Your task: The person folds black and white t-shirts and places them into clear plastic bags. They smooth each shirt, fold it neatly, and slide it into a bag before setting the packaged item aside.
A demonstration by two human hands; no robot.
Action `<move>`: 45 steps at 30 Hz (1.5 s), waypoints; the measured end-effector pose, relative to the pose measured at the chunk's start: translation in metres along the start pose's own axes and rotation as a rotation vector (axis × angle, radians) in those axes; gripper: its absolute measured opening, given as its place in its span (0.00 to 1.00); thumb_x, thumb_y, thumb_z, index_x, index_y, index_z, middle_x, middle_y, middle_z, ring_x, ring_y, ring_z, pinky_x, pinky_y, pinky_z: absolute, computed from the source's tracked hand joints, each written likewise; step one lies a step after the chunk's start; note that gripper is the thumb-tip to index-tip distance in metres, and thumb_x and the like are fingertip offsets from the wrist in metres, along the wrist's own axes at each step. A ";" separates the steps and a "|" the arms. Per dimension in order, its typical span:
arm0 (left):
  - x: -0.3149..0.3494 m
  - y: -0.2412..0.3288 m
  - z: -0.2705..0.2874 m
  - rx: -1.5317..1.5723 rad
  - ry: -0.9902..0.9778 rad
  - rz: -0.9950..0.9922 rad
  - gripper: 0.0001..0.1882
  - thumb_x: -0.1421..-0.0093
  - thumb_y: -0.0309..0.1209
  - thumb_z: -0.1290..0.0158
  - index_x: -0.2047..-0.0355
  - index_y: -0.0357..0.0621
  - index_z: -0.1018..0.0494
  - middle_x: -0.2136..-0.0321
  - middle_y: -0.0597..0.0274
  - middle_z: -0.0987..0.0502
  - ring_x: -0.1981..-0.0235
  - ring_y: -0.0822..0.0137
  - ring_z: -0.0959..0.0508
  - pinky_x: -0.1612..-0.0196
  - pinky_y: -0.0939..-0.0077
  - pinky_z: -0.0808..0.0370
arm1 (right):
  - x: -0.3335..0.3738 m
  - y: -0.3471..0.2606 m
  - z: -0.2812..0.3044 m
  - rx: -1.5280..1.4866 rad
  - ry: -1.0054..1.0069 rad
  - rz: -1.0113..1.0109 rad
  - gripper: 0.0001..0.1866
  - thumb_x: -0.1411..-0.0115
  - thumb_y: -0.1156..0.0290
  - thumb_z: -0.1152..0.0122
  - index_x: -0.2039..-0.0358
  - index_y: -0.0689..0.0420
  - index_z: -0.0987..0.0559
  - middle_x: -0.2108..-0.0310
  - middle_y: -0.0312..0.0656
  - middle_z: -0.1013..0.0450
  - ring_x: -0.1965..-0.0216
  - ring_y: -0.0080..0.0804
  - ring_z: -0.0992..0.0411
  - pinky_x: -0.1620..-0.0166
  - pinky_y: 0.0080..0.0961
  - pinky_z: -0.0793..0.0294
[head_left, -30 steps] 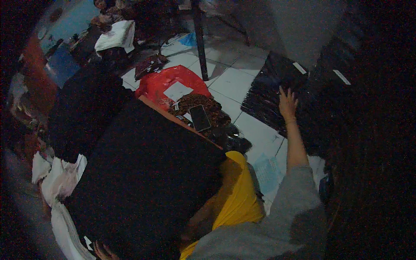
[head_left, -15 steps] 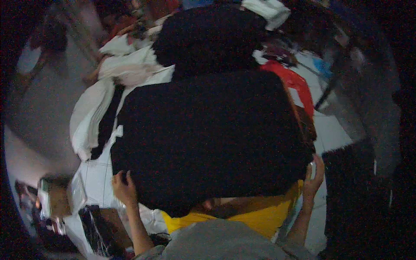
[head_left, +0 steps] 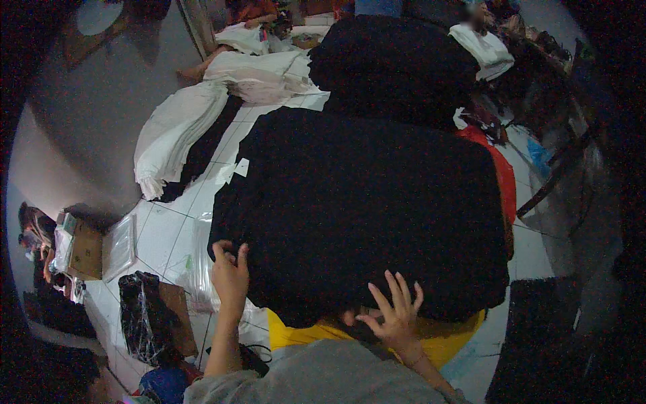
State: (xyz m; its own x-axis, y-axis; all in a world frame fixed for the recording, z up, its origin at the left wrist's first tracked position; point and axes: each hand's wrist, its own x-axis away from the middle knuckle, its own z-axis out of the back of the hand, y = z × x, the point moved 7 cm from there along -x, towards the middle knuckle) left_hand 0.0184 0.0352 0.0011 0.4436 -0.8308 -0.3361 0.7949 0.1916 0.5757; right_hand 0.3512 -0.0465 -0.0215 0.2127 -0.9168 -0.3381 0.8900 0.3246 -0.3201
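Head view: black cloth (head_left: pixel 370 209) lies across yellow garment (head_left: pixel 288 334). Left grip (head_left: pixel 231 275) at cloth's left edge, fingers curled; can't tell if pinching. Right grip (head_left: pixel 396 315) empty, fingers spread over cloth's near edge. White stack (head_left: pixel 176 135) beyond cloth's far-left side; red bundle (head_left: pixel 503 172) right.

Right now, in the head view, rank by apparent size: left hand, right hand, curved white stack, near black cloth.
Near black cloth
Curved white stack
Left hand and right hand: too alike to rank
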 end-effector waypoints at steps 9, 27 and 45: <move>0.007 -0.019 0.012 0.736 -0.174 0.281 0.11 0.32 0.34 0.54 0.68 0.39 0.33 0.69 0.71 0.32 0.65 0.81 0.35 0.63 0.84 0.38 | 0.026 0.027 -0.017 0.370 0.058 0.123 0.33 0.50 0.52 0.37 0.43 0.45 0.30 0.37 0.51 0.42 0.36 0.48 0.45 0.38 0.59 0.57; -0.074 0.057 0.060 1.229 -0.247 0.251 0.25 0.37 0.40 0.50 0.46 0.32 0.34 0.51 0.56 0.28 0.51 0.66 0.28 0.46 0.75 0.34 | 0.067 0.143 0.086 0.407 0.222 -0.201 0.18 0.46 0.68 0.47 0.55 0.53 0.22 0.52 0.42 0.27 0.48 0.41 0.31 0.38 0.51 0.47; -0.393 0.222 0.166 0.366 0.360 -0.385 0.28 0.41 0.51 0.49 0.58 0.36 0.24 0.64 0.51 0.20 0.62 0.58 0.20 0.57 0.66 0.27 | -0.151 0.197 0.462 0.218 0.650 0.059 0.14 0.38 0.73 0.51 0.55 0.59 0.21 0.59 0.41 0.22 0.57 0.32 0.25 0.50 0.26 0.30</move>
State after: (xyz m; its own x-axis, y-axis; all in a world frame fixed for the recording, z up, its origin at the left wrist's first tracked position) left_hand -0.0477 0.3173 0.3845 0.3163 -0.5651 -0.7620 0.7606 -0.3291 0.5597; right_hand 0.6812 0.0481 0.3751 0.0387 -0.5508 -0.8337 0.9598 0.2526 -0.1224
